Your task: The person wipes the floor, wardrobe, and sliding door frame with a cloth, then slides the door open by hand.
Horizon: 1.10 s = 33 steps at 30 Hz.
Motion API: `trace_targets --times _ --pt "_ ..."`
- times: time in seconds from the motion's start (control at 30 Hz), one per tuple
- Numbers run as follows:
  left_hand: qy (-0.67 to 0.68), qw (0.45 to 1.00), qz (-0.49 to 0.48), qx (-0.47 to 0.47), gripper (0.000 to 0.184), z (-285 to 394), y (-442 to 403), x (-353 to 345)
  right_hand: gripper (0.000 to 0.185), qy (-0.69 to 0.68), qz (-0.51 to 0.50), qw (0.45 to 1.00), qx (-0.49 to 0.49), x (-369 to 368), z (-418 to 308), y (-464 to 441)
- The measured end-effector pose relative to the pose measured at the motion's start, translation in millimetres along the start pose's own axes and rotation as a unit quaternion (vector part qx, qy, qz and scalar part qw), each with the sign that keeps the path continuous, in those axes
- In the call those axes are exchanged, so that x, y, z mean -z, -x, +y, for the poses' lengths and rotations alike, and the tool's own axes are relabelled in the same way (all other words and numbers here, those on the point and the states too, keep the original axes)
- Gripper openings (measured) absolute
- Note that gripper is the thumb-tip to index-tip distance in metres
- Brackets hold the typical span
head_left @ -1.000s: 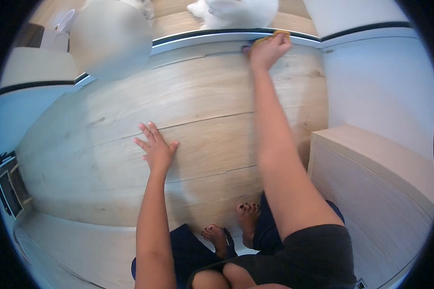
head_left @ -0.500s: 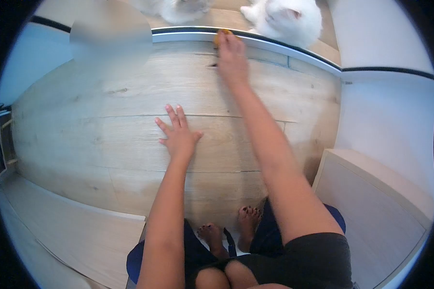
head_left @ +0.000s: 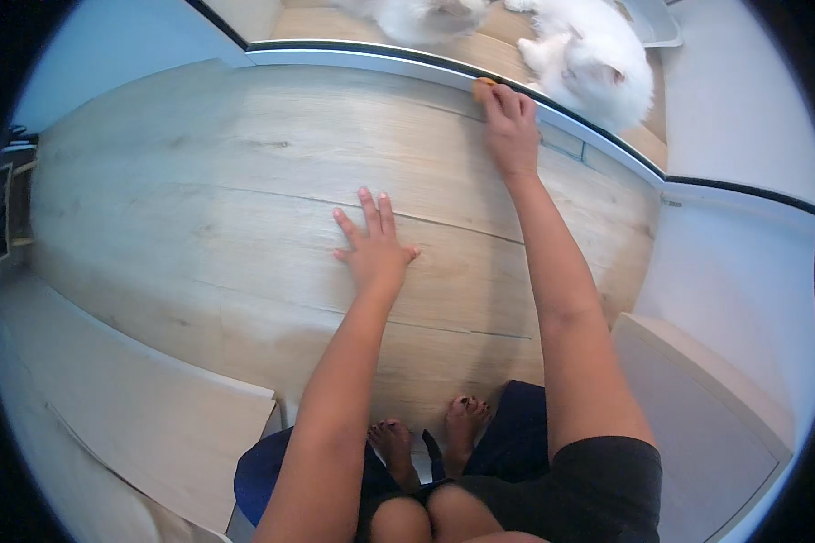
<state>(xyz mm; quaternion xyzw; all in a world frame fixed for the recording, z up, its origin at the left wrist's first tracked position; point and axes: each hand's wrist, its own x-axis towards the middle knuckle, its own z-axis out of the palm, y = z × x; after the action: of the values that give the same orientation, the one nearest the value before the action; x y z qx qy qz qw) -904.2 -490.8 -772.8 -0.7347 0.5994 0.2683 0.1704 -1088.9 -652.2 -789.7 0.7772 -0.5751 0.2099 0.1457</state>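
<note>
My right hand (head_left: 513,127) reaches forward to the white bottom rail (head_left: 362,71) of a glass panel. Its fingers are closed on a small yellow-orange pad (head_left: 482,88), mostly hidden by the fingers and pressed at the rail. Lower and to the left, my left hand (head_left: 378,253) lies flat on the wood-look floor (head_left: 244,208) with its fingers spread, holding nothing.
Behind the glass, two white cats (head_left: 598,77) lie close to the panel, near a pale tray (head_left: 654,25). A low wooden-edged panel (head_left: 697,425) stands at right, a pale board (head_left: 136,380) at lower left. My bare feet (head_left: 462,421) are below.
The view has turned, so the scene sits tilted. My right hand has slid a little to the right along the rail with the yellow-orange pad. My left hand stays flat on the floor.
</note>
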Motion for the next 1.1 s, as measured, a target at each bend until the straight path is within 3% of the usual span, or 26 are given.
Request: trace_targets --times 0.07,0.1,0.17,0.27,0.37,0.53,0.63,0.87,0.93,1.03,1.1 --pt "0.004 1.000 0.007 -0.005 0.105 0 0 0 0.038 -0.077 0.068 0.987 0.125 8 -21 -23" --pt "0.006 1.000 0.008 -0.001 0.105 -2 -1 1 0.038 -0.081 0.069 0.986 0.128 9 -32 -38" --pt "0.026 0.999 0.014 -0.012 0.104 -2 1 -2 0.036 -0.103 0.093 0.961 0.238 4 -46 -60" --pt "0.026 1.000 0.008 -0.008 0.104 -1 1 2 0.035 -0.074 0.047 0.959 0.270 -20 -27 -58" --pt "0.025 0.999 0.035 -0.011 0.104 -2 3 -3 0.035 -0.051 0.048 0.975 0.210 -13 4 -37" --pt "0.011 0.999 0.034 -0.009 0.104 -2 1 -3 0.036 -0.031 0.016 0.980 0.196 -7 6 -36" --pt "0.007 1.000 0.027 -0.009 0.104 -1 1 -2 0.033 -0.040 0.063 0.963 0.257 -23 -38 -61" --pt "0.009 1.000 0.007 -0.015 0.101 -2 -1 1 0.028 -0.105 0.110 0.956 0.250 -67 -160 -115" --pt "-0.004 1.000 -0.010 -0.014 0.099 -1 -1 5 0.029 -0.184 0.055 0.960 0.204 -86 -189 -126" --pt "-0.036 0.999 -0.015 -0.021 0.092 -2 2 4 0.032 -0.158 0.007 0.967 0.197 -94 -227 -144" --pt "-0.055 0.998 -0.002 -0.027 0.086 -4 4 -8 0.033 -0.148 0.055 0.961 0.228 -85 -248 -155"
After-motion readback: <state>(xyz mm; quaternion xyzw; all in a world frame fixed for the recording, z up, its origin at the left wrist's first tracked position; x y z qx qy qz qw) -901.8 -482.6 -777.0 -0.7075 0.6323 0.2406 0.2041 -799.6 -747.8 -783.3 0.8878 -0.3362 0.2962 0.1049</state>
